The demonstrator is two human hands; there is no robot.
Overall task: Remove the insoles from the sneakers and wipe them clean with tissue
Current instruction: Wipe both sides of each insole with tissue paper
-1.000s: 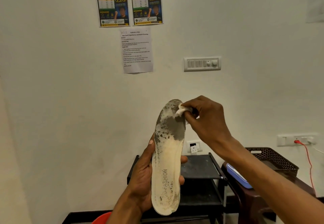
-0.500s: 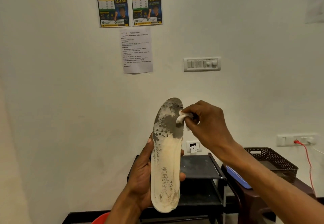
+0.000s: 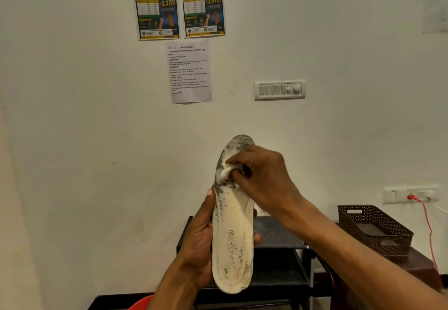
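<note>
Insole (image 3: 234,232) looks light, thin and bendy, so left grip (image 3: 196,244) clasping its heel half, upright in mid-air, makes sense. Right grip (image 3: 264,178) pinches tissue (image 3: 226,172) against the grimy toe end.

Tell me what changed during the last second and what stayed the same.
The right hand, pinching the tissue, moved down the insole from the grey toe tip toward the middle, across the dirty patch. Nothing was let go. The left hand still holds the insole upright by its lower half.
</note>
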